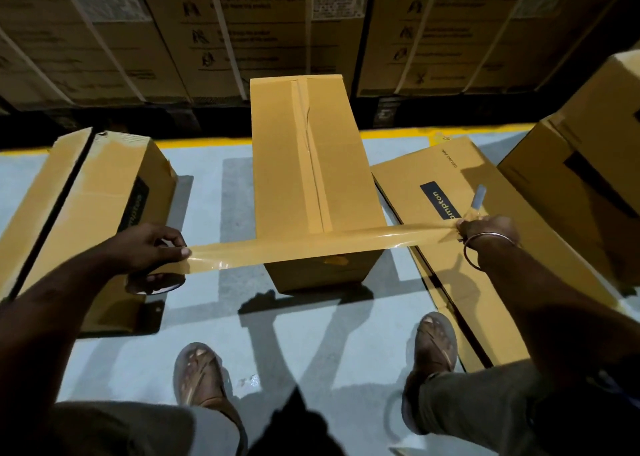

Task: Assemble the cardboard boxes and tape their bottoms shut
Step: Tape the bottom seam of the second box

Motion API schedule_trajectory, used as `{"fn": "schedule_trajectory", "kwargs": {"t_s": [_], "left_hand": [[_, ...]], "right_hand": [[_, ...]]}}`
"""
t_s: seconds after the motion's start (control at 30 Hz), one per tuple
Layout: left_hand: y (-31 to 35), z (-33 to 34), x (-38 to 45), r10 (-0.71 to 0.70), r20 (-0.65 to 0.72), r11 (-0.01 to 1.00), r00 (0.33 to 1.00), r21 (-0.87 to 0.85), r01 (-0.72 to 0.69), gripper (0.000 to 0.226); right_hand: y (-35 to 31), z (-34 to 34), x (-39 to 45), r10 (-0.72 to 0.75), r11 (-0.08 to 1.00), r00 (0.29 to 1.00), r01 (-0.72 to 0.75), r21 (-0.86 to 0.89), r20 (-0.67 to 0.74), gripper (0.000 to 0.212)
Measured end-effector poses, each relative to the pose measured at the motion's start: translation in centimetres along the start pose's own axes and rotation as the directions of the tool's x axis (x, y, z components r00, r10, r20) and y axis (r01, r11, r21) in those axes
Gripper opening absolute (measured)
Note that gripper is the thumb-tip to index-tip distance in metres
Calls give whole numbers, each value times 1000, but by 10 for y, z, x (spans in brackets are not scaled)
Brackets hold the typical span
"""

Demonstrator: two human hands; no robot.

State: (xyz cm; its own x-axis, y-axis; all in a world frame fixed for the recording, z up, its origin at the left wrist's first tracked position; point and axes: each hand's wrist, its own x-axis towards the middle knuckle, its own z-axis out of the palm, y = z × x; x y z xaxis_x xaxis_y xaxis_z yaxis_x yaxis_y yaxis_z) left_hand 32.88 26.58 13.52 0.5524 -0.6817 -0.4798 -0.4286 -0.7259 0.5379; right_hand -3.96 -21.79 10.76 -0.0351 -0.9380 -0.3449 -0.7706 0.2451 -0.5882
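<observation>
From the head camera, the box stands on the floor between the feet. The left hand grips the tape roll; the right hand pinches the tape end, stretched across its near edge. Uneven tension could wrinkle or skew the strip.

Upright box stands between a box left and flattened box right

A dark label on the flattened carton at right read "ompton" — partly covered; the far stacked boxes' print was too blurred.
</observation>
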Motion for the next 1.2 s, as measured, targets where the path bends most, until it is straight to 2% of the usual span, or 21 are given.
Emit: {"fn": "schedule_trajectory", "kwargs": {"t_s": [0.17, 0.27, 0.37, 0.43, 0.5, 0.57, 0.63, 0.7, 0.87, 0.97, 1.0, 1.1, 1.2], "left_hand": [[-8, 3, 10, -29, -4, 999, 1000, 24, 29, 15], [-8, 6, 15, -48, -1, 998, 999, 35, 48, 15], [-8, 9, 18, -79, -8, 996, 997, 40, 79, 14], [-9, 10, 19, -83, -13, 995, 996, 59, 84, 15], [-9, 11, 19, -87, -19, 992, 996, 85, 88, 17], [-9, 12, 18, -88, -29, 992, 996, 93, 91, 16], [-8, 12, 17, -78, -30, 993, 997, 87, 80, 16], [-5, 13, 16, -65, -33, 995, 997, 80, 67, 16], [-5, 14, 16, -86, -53, 993, 995, 79, 90, 18], [-4, 13, 15, -106, -75, 990, 991, 80, 112, 17], [-3, 13, 15, -112, -79, 989, 991, 84, 118, 16], [0, 15, 13, -113, -56, 988, 992, 104, 118, 16], [3, 15, 13, -111, -43, 988, 993, 105, 115, 15]], "right_hand": [[8, 33, 16, 17, 1000, 1000, -17, 1, -11, 51], [11, 59, 22, 66, 996, 998, -66, -58, -6, 36], [25, 88, 30, 156, 982, 984, -145, -123, 85, 41], [40, 104, 23, 164, 986, 968, -165, -10, 192, 28], [51, 117, 5, 152, 973, 912, -207, 107, 382, 15], [56, 135, -7, 200, 933, 884, -304, 194, 422, 15], [55, 152, -21, 275, 844, 834, -448, 296, 478, 12], [55, 158, -28, 276, 808, 793, -497, 315, 544, 19], [69, 151, -11, 292, 900, 757, -424, 101, 584, 10], [78, 148, 2, 345, 917, 753, -399, -28, 561, 26], [76, 145, 4, 333, 932, 788, -360, -51, 517, 26], [54, 129, -12, 65, 997, 964, -53, -54, 259, 35], [21, 107, -44, -190, 970, 981, 182, 159, 35, 39]]}}
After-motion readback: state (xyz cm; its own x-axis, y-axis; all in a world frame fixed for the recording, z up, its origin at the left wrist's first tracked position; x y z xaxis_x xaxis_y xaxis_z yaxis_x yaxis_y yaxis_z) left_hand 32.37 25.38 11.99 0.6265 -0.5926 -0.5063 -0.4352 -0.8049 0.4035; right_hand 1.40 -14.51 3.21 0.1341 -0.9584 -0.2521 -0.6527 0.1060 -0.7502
